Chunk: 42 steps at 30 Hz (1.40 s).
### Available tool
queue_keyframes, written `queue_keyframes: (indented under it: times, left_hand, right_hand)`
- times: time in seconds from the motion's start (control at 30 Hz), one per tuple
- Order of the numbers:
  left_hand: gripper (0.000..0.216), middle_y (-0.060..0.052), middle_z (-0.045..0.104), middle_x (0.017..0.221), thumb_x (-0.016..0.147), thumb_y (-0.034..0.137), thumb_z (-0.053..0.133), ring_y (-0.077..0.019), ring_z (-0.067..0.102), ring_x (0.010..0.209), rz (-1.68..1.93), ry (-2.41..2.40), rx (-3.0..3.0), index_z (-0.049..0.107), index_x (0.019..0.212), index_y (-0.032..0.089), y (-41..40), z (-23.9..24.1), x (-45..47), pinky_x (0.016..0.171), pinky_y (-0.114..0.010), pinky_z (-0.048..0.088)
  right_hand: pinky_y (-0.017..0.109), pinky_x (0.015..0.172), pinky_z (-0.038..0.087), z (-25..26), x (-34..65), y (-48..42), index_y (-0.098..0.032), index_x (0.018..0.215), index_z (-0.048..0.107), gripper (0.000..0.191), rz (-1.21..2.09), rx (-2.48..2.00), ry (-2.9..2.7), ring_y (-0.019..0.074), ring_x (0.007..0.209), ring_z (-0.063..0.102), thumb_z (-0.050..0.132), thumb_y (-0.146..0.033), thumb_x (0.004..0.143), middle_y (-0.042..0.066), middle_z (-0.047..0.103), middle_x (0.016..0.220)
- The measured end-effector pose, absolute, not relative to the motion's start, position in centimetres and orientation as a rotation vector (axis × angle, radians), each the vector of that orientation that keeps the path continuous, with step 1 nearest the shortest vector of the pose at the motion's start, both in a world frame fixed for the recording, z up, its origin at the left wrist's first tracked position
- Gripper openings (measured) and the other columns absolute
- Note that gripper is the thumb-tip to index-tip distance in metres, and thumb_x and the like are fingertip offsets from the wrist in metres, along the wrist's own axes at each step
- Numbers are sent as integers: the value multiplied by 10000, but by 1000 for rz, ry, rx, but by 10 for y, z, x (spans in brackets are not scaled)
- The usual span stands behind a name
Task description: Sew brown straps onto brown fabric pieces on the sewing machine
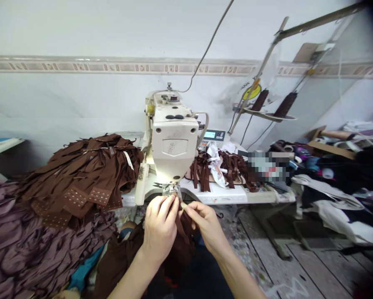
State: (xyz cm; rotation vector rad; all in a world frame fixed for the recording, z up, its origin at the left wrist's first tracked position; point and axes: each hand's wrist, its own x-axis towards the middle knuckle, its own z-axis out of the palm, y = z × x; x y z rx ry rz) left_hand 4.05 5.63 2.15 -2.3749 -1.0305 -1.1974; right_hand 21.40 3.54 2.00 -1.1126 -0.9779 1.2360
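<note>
A white sewing machine (pixel 175 143) stands in the middle, its head facing me. Just below its presser foot (pixel 171 189), my left hand (pixel 162 224) is closed, with the fingertips pressed on brown fabric (pixel 184 234). My right hand (pixel 203 220) pinches the same fabric between thumb and forefinger, slightly to the right. From both hands the cloth hangs down toward my lap. The stitching spot itself is mostly hidden by my fingers.
Left of the machine lies a big heap of brown garment pieces (pixel 89 170) with metal eyelets, beside mauve fabric (pixel 15 249). Brown strips (pixel 233 166) and a control panel (pixel 214 135) sit to the right. Thread cones (pixel 285 104) stand on a rack; more spools fill the far right.
</note>
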Motion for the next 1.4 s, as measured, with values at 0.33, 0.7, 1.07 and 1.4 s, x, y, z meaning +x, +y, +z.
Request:
queue_keyframes:
  times: [0.33,0.7,1.07,1.4]
  left_hand:
    - [540,-154,722,1362,1027,7,467,-294,635,1291,-1282,-1113,-2422,581,1525,184,54,16,41,1044,-492,605]
    - [355,-92,744,1076,945,360,738,-257,749,934,-1669,-1722,-2366,658,1256,209,49,23,14,844,-412,631]
    - [343,-41,795,837,967,487,713,-210,724,791,-2095,-2171,-2873,785,864,169,56,27,16,752,-278,560]
    - [430,86,480,651,955,334,709,-111,483,594,-1699,-2088,-3077,683,1367,213,7,24,11,606,-202,401]
  right_hand:
    - [221,476,291,-8,216,35,-164,748,680,490,1293,-1105,-890,81,516,370,846,-614,849,-59,478,626]
    - [254,469,305,-17,200,7,-178,732,646,547,1009,-1245,-947,82,463,390,737,-684,918,0,618,691]
    - [188,434,408,11,176,16,-245,767,434,615,1191,-1049,-912,105,543,551,955,-570,727,-47,596,728]
    - [265,447,430,52,230,6,-226,865,864,169,755,-1192,-1357,157,542,598,870,-394,868,58,752,759]
